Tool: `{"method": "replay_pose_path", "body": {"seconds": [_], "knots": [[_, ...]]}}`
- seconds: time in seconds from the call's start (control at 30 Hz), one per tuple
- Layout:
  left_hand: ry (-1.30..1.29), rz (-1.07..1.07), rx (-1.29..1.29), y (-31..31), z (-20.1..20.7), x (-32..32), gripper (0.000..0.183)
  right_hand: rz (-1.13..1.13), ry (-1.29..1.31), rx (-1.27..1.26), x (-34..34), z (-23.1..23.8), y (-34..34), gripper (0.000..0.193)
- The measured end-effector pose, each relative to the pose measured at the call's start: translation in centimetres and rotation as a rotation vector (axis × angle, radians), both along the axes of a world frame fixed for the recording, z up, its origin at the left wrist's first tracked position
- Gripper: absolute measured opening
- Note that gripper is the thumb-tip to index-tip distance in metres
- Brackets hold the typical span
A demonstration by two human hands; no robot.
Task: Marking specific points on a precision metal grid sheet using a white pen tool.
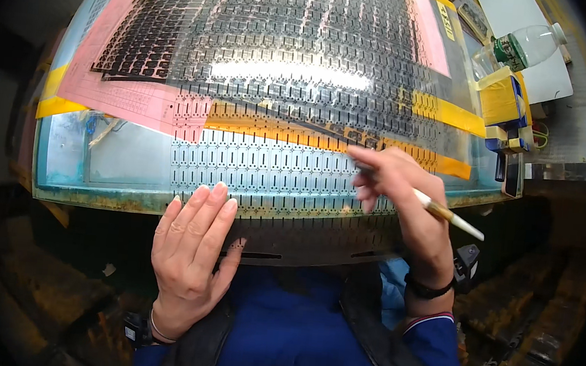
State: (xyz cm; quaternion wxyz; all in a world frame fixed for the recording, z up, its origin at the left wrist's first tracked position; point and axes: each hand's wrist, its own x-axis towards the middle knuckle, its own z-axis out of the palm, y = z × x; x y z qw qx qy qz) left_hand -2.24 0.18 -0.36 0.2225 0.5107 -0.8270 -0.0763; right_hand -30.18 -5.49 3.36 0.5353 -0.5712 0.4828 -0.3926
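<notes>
A transparent film sheet (253,161) printed with rows of small dark slotted shapes lies over the glass-topped table, and its near end hangs past the front edge towards me. My left hand (191,251) rests palm down on the film's near left corner, fingers stretched out and pointing away from me. In my right hand (405,194) is a slim pen-like tool (442,213) with a white and gold shaft. Its tapered white end points down and right; the working end, under my fingers, is partly hidden above the film's right side.
Beneath the film lie pink sheets (130,75), a dark patterned film (137,44) and yellow tape strips (448,113). At the right are a clear bottle (528,47), a yellow and blue block (502,97) and white paper (553,81). The table's front edge (101,198) is worn.
</notes>
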Motion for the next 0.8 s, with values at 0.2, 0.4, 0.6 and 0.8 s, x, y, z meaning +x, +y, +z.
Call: {"method": "replay_pose_path", "body": {"seconds": [0.2, 0.4, 0.6, 0.8], "knots": [[-0.032, 0.040, -0.010, 0.1, 0.2, -0.6, 0.058, -0.055, 0.205, -0.096, 1.5, -1.6, -0.5, 0.015], [-0.043, 0.033, -0.021, -0.1, 0.0, -0.9, 0.059, -0.056, 0.269, -0.258, 1.8, -2.3, -0.8, 0.010], [-0.050, 0.045, -0.021, 0.1, 0.0, -0.8, 0.060, 0.073, 0.246, -0.197, 0.8, -1.5, -0.6, 0.010], [-0.049, 0.043, -0.019, 0.0, -0.2, -0.9, 0.062, -0.113, 0.254, -0.207, 0.6, -2.1, -0.5, 0.009]]}}
